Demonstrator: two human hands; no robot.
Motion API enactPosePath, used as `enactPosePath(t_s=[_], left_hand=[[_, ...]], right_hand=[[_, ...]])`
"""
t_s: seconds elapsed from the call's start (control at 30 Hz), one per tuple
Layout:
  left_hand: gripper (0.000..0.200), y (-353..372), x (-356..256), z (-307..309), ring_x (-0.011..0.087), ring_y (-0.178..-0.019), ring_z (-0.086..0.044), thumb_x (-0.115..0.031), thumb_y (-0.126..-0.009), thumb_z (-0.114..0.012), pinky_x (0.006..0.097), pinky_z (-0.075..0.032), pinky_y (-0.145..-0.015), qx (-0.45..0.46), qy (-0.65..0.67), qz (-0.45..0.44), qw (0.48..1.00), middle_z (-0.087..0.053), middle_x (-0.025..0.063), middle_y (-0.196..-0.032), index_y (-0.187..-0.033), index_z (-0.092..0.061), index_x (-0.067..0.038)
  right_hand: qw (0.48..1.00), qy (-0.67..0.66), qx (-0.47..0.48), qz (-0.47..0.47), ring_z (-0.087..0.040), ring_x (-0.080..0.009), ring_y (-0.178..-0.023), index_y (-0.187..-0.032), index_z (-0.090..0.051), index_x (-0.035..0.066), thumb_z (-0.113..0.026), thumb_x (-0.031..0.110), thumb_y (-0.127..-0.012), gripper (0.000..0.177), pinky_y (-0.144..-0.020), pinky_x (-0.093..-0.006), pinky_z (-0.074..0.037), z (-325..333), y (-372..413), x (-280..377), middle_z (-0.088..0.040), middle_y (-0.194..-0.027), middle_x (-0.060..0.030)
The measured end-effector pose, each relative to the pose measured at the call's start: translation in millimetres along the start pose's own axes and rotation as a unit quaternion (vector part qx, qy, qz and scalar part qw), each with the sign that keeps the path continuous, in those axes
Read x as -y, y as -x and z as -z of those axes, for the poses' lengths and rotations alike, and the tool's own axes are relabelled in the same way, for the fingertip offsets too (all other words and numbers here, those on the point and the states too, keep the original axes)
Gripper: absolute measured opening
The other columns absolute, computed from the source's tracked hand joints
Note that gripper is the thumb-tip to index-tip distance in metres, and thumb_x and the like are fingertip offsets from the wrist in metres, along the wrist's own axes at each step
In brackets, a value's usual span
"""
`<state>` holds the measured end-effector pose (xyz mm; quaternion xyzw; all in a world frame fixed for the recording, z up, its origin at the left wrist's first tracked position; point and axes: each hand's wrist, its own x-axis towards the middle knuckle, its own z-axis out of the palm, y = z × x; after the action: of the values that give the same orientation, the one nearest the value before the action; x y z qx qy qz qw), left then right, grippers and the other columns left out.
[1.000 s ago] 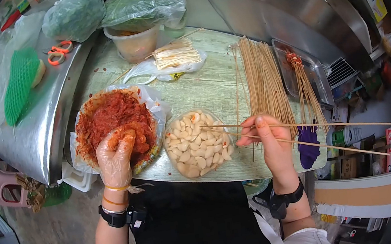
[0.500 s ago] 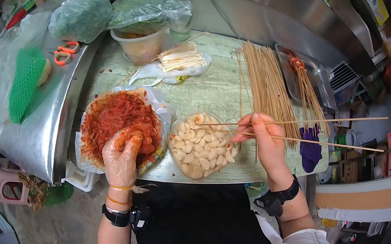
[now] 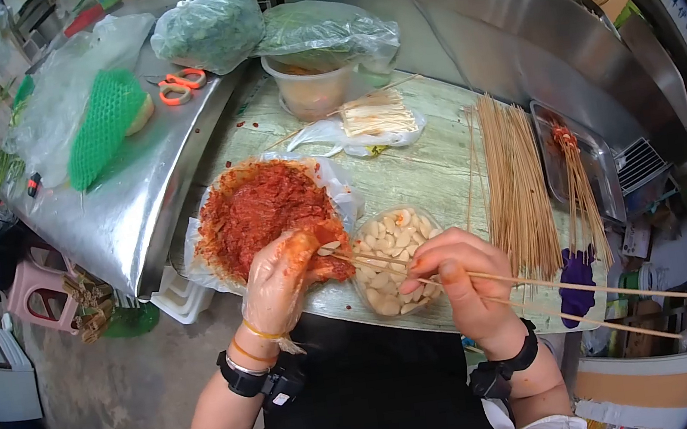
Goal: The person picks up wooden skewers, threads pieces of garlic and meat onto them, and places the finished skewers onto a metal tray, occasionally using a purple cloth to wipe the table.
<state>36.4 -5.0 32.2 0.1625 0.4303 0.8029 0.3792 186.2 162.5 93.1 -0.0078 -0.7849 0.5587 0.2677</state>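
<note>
Lower centre-left, the gloved left hand (image 3: 278, 279) is pinching a red-coated meat piece (image 3: 312, 249) at the near rim of the meat bowl (image 3: 206, 248). The right hand (image 3: 455, 273) is gripping two skewers (image 3: 561, 286) tightly, their tips meeting that piece beside the garlic bowl (image 3: 434, 222). The points are risking a pricked glove. With both bowls sitting at the table's (image 3: 433, 168) near edge, a slipped piece could fall off. Bare tabletop is lying only towards upper centre.

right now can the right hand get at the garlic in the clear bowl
Likely yes: the right hand hovers over the garlic bowl at its near edge with nothing between, though its fingers are taken up pinching two skewers.
</note>
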Motion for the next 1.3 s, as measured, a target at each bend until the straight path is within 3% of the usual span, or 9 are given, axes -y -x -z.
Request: enactPosePath(t_s=[0.13, 0.33, 0.4, 0.47, 0.57, 0.7, 0.77, 0.97, 1.3], left_hand=[[0.029, 2.3, -0.5, -0.4, 0.0188, -0.086, -0.063, -0.009, -0.089, -0.057, 0.0301, -0.052, -0.077, 0.004, -0.059, 0.021, 0.998, -0.063, 0.0139, -0.1, -0.111, -0.056, 0.009], [0.031, -3.0, 8.7, 4.5, 0.0206, -0.081, -0.064, -0.012, -0.09, -0.056, 0.0311, -0.052, -0.075, -0.053, 0.007, -0.003, 0.999, -0.064, 0.0153, -0.097, -0.113, -0.054, 0.008], [0.026, -5.2, 10.7, 9.4, 0.0203, -0.092, -0.062, -0.008, -0.091, -0.055, 0.0317, -0.052, -0.081, -0.061, 0.106, 0.003, 0.992, -0.063, 0.0139, -0.104, -0.113, -0.056, 0.005], [0.027, -5.9, 11.6, 5.0, 0.0208, -0.094, -0.062, -0.009, -0.091, -0.055, 0.032, -0.051, -0.083, -0.071, 0.128, -0.013, 0.989, -0.062, 0.0138, -0.106, -0.114, -0.055, 0.005], [0.029, -8.3, 15.5, 0.1, 0.022, -0.098, -0.06, -0.01, -0.091, -0.055, 0.0336, -0.05, -0.085, -0.075, 0.159, -0.032, 0.984, -0.06, 0.014, -0.11, -0.116, -0.053, 0.004], [0.031, -11.0, 21.6, -0.2, 0.0242, -0.103, -0.058, -0.01, -0.091, -0.055, 0.0381, -0.049, -0.09, -0.069, 0.197, -0.036, 0.977, -0.059, 0.0153, -0.112, -0.118, -0.051, 0.004], [0.031, -12.0, 22.5, -1.6, 0.0248, -0.103, -0.057, -0.01, -0.091, -0.055, 0.0394, -0.048, -0.09, -0.071, 0.207, -0.036, 0.975, -0.058, 0.0157, -0.112, -0.118, -0.051, 0.004], [0.033, -12.8, 26.4, -0.4, 0.0264, -0.104, -0.057, -0.011, -0.09, -0.057, 0.0413, -0.047, -0.091, -0.052, 0.237, -0.037, 0.97, -0.058, 0.0164, -0.112, -0.118, -0.051, 0.004], [0.03, -14.8, 30.9, -2.9, 0.0244, -0.097, -0.06, -0.011, -0.091, -0.054, 0.038, -0.051, -0.086, -0.087, 0.215, -0.062, 0.971, -0.06, 0.0149, -0.107, -0.116, -0.051, 0.005]], right_hand=[[1.0, 0.012, 0.015, -0.01, -0.063, -0.0185, -0.07, -0.089, -0.061, -0.003, -0.046, 0.017, -0.095, 0.025, -0.064, -0.0279, -0.049, -6.1, 0.0, 3.9, -0.06, -0.084, -0.0131], [0.998, 0.059, -0.008, 0.029, -0.065, -0.0203, -0.067, -0.089, -0.06, -0.003, -0.042, 0.023, -0.097, 0.033, -0.062, -0.0283, -0.051, 0.4, 5.6, 7.7, -0.057, -0.084, -0.0145], [0.996, 0.067, -0.029, 0.045, -0.065, -0.0204, -0.068, -0.088, -0.06, -0.002, -0.042, 0.024, -0.097, 0.033, -0.062, -0.0286, -0.051, -1.5, 10.0, 7.1, -0.058, -0.083, -0.0144], [0.998, 0.056, -0.023, 0.029, -0.063, -0.0209, -0.071, -0.09, -0.061, -0.001, -0.05, 0.015, -0.092, 0.02, -0.063, -0.0288, -0.05, -4.5, 13.5, 2.6, -0.062, -0.085, -0.0139], [0.992, 0.102, -0.004, 0.073, -0.062, -0.0219, -0.069, -0.089, -0.062, 0.0, -0.052, 0.014, -0.091, 0.017, -0.062, -0.0296, -0.051, -10.4, 10.8, 0.3, -0.063, -0.085, -0.0126], [0.987, 0.127, 0.01, 0.095, -0.064, -0.021, -0.069, -0.088, -0.06, -0.001, -0.044, 0.023, -0.096, 0.03, -0.062, -0.0289, -0.05, -15.0, 7.1, 1.1, -0.06, -0.084, -0.0146], [0.97, 0.18, 0.034, 0.16, -0.062, -0.0226, -0.067, -0.089, -0.063, 0.001, -0.058, 0.005, -0.082, 0.01, -0.055, -0.0286, -0.05, -13.7, 4.3, -0.5, -0.061, -0.085, -0.0119], [0.966, 0.192, 0.02, 0.173, -0.061, -0.0222, -0.063, -0.09, -0.063, 0.0, -0.062, -0.001, -0.073, 0.017, -0.053, -0.0283, -0.049, -23.4, 1.2, -2.9, -0.061, -0.086, -0.0113], [0.969, 0.176, 0.014, 0.174, -0.062, -0.0229, -0.066, -0.09, -0.063, 0.001, -0.061, 0.004, -0.08, 0.011, -0.055, -0.0287, -0.05, -26.2, -1.4, -9.7, -0.061, -0.087, -0.0118]])
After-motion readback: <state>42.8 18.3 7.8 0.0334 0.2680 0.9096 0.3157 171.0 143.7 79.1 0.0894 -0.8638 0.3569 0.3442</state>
